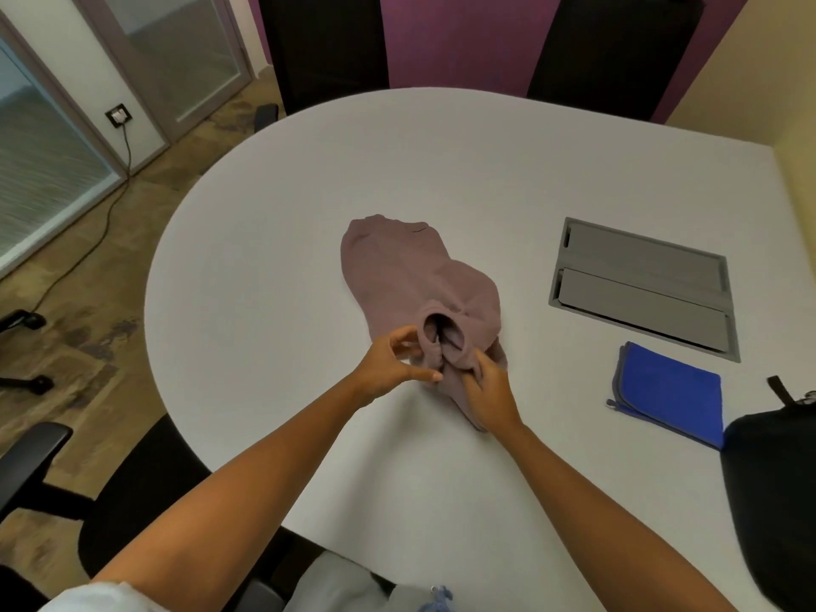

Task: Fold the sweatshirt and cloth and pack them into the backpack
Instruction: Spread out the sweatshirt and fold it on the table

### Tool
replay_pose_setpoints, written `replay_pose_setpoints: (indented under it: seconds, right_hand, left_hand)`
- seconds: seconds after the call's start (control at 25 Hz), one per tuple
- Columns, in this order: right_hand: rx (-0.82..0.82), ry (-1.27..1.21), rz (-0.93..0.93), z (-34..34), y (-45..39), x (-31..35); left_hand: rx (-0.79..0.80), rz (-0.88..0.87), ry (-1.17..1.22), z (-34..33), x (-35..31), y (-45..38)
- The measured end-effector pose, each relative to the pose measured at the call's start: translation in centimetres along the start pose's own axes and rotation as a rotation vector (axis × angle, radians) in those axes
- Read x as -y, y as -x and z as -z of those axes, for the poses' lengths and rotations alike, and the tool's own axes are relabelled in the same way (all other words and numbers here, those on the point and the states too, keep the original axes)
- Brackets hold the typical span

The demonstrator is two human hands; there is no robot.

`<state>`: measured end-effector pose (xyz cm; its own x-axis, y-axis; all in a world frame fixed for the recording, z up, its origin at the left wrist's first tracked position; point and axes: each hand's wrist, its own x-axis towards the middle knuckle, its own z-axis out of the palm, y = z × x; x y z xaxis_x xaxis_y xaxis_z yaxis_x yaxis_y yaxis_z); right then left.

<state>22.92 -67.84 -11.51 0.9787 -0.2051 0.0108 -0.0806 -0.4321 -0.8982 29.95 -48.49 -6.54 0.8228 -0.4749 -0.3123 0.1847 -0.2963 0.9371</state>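
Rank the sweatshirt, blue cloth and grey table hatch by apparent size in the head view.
1. Sweatshirt and grey hatch: look alike, unranked.
2. Blue cloth: smallest.

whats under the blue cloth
Only the white table shows around the folded blue cloth, which lies flat on it. Whatever is directly beneath is covered, so it cannot be seen.

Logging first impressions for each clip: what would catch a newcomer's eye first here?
The mauve sweatshirt bunched mid-table, with the left hand and right hand gripping its near end. To the right lies a folded blue cloth, and beyond it the black backpack at the table's right edge.
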Motion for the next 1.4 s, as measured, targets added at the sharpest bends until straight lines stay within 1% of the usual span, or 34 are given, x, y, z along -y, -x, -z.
replay_pose_setpoints:
  seconds: [0.04,0.12,0.24,0.36,0.44,0.48,0.56,0.64,0.72,0.76,0.88,0.96,1.0,1.04,1.12,1.16,1.2,1.24,1.28,1.32,1.4]
  right_hand:
    - [-0.029,-0.04,0.001,0.2,-0.6,1.3]
    - [-0.023,-0.104,0.025,0.8,-1.6,4.0]
    - [-0.004,-0.069,0.111,2.3,-3.0,6.9]
    - [-0.018,0.025,0.191,5.2,-4.9,8.6]
    - [-0.033,0.038,0.205,7.8,-6.4,9.4]
    - [-0.041,0.058,0.22,9.3,-7.1,9.8]
    - [-0.006,0.129,0.254,11.9,-8.4,11.0]
    - [0.069,0.241,0.267,13.8,-9.3,12.4]
    - [0.107,0.386,0.31,15.3,-10.3,14.2]
    - [0.097,0.437,0.329,16.0,-10.8,15.2]
    - [-0.043,0.472,0.379,18.1,-11.9,18.3]
    - [-0.141,0.451,0.44,19.2,-12.4,20.5]
    - [-0.177,0.431,0.477,19.6,-12.5,21.7]
    - [-0.208,0.412,0.511,19.6,-12.6,22.8]
    - [-0.245,0.376,0.565,19.2,-12.6,24.4]
    - [-0.244,0.363,0.578,18.7,-12.5,24.8]
    - [-0.231,0.347,0.584,18.1,-12.3,25.2]
    - [-0.215,0.323,0.58,17.5,-12.2,25.4]
    - [-0.194,0.29,0.566,16.9,-12.0,25.7]
    - [-0.164,0.249,0.549,16.1,-11.8,25.9]
    - [-0.055,0.155,0.522,14.1,-10.7,26.5]
  left_hand:
    - [-0.017,-0.012,0.017,-0.1,-0.5,0.0]
    - [-0.035,-0.024,0.072,-0.5,-1.6,0.0]
    - [-0.098,-0.073,0.022,-0.6,-2.9,-0.4]
    - [-0.255,-0.123,-0.155,0.6,-3.7,-1.2]
    - [-0.379,-0.124,-0.243,2.4,-4.4,-1.7]
    - [-0.444,-0.13,-0.262,3.4,-5.0,-2.0]
    - [-0.546,-0.156,-0.272,5.8,-6.6,-2.9]
    - [-0.593,-0.216,-0.268,7.5,-9.8,-3.5]
    - [-0.594,-0.329,-0.28,8.6,-13.5,-3.8]
    - [-0.586,-0.406,-0.325,9.1,-15.3,-3.6]
    - [-0.482,-0.666,-0.609,10.6,-20.0,-1.9]
    - [-0.412,-0.717,-0.734,11.7,-22.4,-1.3]
    - [-0.433,-0.716,-0.781,12.2,-23.5,-1.3]
    - [-0.508,-0.718,-0.839,12.4,-24.4,-1.5]
    - [-0.753,-0.69,-0.962,12.5,-26.0,-1.8]
    - [-0.875,-0.619,-0.979,12.3,-26.4,-1.7]
    - [-0.947,-0.511,-0.936,11.9,-26.6,-1.4]
    - [-0.969,-0.392,-0.846,11.7,-26.3,-1.6]
    - [-0.948,-0.282,-0.729,11.6,-25.9,-1.8]
    - [-0.875,-0.189,-0.576,11.2,-25.4,-2.1]
    - [-0.627,-0.079,-0.189,10.5,-24.7,-2.7]
